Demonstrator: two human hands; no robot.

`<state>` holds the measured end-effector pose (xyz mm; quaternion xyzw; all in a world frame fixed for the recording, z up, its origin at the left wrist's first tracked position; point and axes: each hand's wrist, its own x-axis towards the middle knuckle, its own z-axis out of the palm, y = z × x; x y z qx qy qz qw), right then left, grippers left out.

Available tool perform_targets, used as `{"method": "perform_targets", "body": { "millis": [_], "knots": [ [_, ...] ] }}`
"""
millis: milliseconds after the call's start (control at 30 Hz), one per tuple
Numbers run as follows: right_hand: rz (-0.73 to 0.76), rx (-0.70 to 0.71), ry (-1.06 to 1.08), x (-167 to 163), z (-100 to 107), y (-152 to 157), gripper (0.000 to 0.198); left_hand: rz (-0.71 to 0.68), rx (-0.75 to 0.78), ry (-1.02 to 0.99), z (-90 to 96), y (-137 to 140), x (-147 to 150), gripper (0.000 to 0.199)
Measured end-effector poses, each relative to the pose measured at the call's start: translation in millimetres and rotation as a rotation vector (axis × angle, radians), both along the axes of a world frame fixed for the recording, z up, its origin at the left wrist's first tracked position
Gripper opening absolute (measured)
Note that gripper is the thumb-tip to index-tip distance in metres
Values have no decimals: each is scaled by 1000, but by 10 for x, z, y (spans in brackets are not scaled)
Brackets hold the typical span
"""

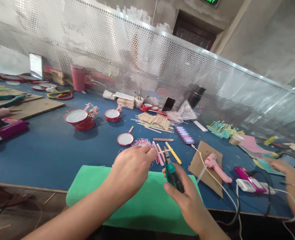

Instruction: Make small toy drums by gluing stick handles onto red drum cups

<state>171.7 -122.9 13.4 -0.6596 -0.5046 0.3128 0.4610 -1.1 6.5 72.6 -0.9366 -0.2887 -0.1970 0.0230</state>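
Observation:
My left hand (131,168) is closed on a thin pale wooden stick (163,152), its fingertips pinching one end. My right hand (187,196) is wrapped round the teal-and-black handles of cutting pliers (171,171). The pliers' jaws meet the stick just right of my left fingers; whether they have bitten into it I cannot tell. Both hands hover over a green cloth (142,200). Close behind them lie pastel string (142,142), pink pens (158,154), a yellow pen (173,153) and a red-rimmed white disc (125,139) with a short stick.
Farther back are a pile of wooden sticks (156,120) and stacked red-rimmed discs (80,120). A pink glue gun (216,166) rests on cardboard, with cables and a power strip (254,185) beside it. Another person's hand (279,165) is at the right. A perforated metal screen (100,40) borders the table.

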Motion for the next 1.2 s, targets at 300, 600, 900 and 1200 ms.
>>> {"method": "perform_targets", "body": {
  "millis": [300, 600, 900, 1200],
  "knots": [
    [-32, 42, -60, -74, 64, 39, 36, -7, -14, 17, -12, 11, 12, 28],
    [15, -64, 11, 178, 289, 21, 68, 105, -37, 88, 59, 184, -1, 26],
    [-277, -429, -852, 841, 262, 763, 63, 124, -138, 25, 18, 477, -44, 29],
    [-288, -611, -1129, 945, 97, 983, 61, -1, -134, -111, -25, 549, -83, 35]
  ]
}}
